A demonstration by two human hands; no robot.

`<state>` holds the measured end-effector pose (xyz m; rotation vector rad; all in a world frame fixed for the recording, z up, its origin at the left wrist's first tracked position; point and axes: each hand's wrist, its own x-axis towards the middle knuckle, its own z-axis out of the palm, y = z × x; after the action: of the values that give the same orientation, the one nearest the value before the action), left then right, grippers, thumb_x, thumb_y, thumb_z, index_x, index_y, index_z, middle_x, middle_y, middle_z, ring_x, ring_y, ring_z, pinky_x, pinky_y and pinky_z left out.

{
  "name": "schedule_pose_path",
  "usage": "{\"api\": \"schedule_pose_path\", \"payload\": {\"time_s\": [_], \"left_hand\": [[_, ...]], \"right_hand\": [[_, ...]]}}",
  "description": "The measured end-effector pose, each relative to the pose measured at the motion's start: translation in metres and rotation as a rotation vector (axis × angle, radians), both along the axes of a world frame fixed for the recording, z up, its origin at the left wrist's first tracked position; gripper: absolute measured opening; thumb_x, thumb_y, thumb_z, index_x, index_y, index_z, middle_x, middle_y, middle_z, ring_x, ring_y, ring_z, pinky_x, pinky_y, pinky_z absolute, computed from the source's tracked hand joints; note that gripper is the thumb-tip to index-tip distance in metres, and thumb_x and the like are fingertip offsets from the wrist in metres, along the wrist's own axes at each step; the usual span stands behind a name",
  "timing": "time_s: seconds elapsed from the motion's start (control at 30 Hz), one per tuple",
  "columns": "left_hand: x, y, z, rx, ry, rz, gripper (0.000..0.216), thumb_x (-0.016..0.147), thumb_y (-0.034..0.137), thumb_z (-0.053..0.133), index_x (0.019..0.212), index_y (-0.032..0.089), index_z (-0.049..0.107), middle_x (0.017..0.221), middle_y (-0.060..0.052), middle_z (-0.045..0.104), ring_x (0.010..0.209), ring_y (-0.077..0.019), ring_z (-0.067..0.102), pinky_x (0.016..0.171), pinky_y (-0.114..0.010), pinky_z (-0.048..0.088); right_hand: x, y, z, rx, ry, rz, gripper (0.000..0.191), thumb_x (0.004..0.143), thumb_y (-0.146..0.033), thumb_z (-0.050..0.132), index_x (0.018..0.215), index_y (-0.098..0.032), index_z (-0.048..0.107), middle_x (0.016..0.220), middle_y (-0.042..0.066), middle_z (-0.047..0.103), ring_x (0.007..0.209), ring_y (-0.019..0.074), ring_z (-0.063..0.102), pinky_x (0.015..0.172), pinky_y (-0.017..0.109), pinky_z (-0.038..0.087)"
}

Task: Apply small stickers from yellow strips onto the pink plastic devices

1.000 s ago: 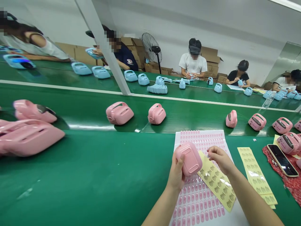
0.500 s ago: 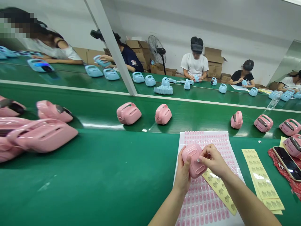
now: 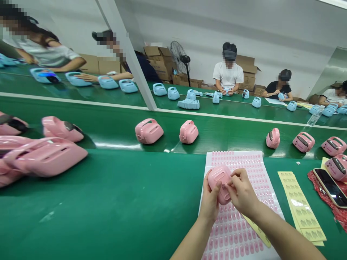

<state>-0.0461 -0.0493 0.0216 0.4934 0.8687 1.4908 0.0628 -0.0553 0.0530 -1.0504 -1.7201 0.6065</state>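
My left hand (image 3: 210, 200) is closed around a pink plastic housing (image 3: 217, 177), thumb on its face, and keeps it tilted above a sheet of stickers. Two raised ridges and a small dark mark show on that face. The fingers of my right hand (image 3: 241, 189) are pinched together against the housing near this mark; whatever they hold is too small to make out. Below lies the white sheet (image 3: 202, 202) with rows of small pink oval stickers. A yellow label strip (image 3: 258, 231) crosses the sheet, partly hidden by my right hand and forearm.
More yellow label strips (image 3: 298, 206) lie to the right, beside a phone (image 3: 330, 187) on red wrap. Pink housings (image 3: 149, 131) line the ledge ahead, with a larger cluster (image 3: 51, 157) at left. Beyond a white rail, several co-workers (image 3: 229, 72) sit among blue housings (image 3: 189, 104).
My right hand has turned and its fingertips have shifted slightly down the housing's face. Less of the yellow strip shows. Across the rail, one co-worker's hand has lowered a blue housing onto the table.
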Motion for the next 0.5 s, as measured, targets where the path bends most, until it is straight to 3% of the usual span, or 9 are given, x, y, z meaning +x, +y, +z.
{"api": "schedule_pose_path", "payload": {"time_s": [0.13, 0.23, 0.3, 0.4, 0.5], "left_hand": [[-0.003, 0.005, 0.000, -0.054, -0.077, 0.083, 0.054, 0.056, 0.047, 0.074, 0.099, 0.020, 0.056, 0.085, -0.001, 0.062, 0.076, -0.0168, 0.060, 0.063, -0.024, 0.049], [-0.006, 0.009, 0.005, -0.127, -0.202, 0.081, 0.041, 0.067, 0.044, 0.066, 0.097, 0.018, 0.058, 0.081, -0.003, 0.064, 0.069, -0.0171, 0.061, 0.059, -0.027, 0.051], [-0.008, 0.011, 0.011, -0.156, -0.285, 0.084, 0.033, 0.077, 0.040, 0.055, 0.101, 0.018, 0.058, 0.082, -0.004, 0.065, 0.069, -0.0183, 0.062, 0.057, -0.030, 0.052], [-0.013, 0.011, 0.015, -0.139, -0.404, 0.084, 0.033, 0.085, 0.038, 0.041, 0.110, 0.021, 0.055, 0.085, -0.005, 0.066, 0.073, -0.0207, 0.063, 0.057, -0.033, 0.053], [-0.019, 0.012, 0.008, -0.108, -0.522, 0.030, 0.040, 0.085, 0.044, 0.040, 0.117, 0.022, 0.051, 0.092, -0.008, 0.066, 0.078, -0.0237, 0.063, 0.058, -0.035, 0.053]], "right_hand": [[0.022, 0.005, -0.004, -0.136, 0.103, -0.099, 0.006, 0.077, -0.023, 0.048, 0.071, -0.021, 0.049, 0.082, 0.004, 0.045, 0.079, 0.0181, 0.048, 0.069, 0.032, 0.045], [0.035, 0.011, -0.020, -0.443, -0.134, -0.123, 0.008, 0.072, -0.020, 0.054, 0.064, -0.019, 0.052, 0.081, 0.005, 0.049, 0.081, 0.0196, 0.050, 0.074, 0.035, 0.044], [0.037, 0.012, -0.035, -0.551, -0.336, -0.134, 0.010, 0.069, -0.014, 0.057, 0.060, -0.018, 0.054, 0.081, 0.005, 0.050, 0.084, 0.0207, 0.052, 0.076, 0.036, 0.043], [0.034, 0.007, -0.056, -0.430, -0.591, -0.155, 0.009, 0.070, -0.009, 0.056, 0.068, -0.018, 0.058, 0.086, 0.008, 0.052, 0.086, 0.0215, 0.052, 0.075, 0.033, 0.044], [0.034, 0.009, -0.060, -0.284, -0.787, -0.149, 0.015, 0.072, -0.013, 0.057, 0.086, -0.018, 0.060, 0.094, 0.010, 0.053, 0.086, 0.0241, 0.053, 0.070, 0.034, 0.044]]}}
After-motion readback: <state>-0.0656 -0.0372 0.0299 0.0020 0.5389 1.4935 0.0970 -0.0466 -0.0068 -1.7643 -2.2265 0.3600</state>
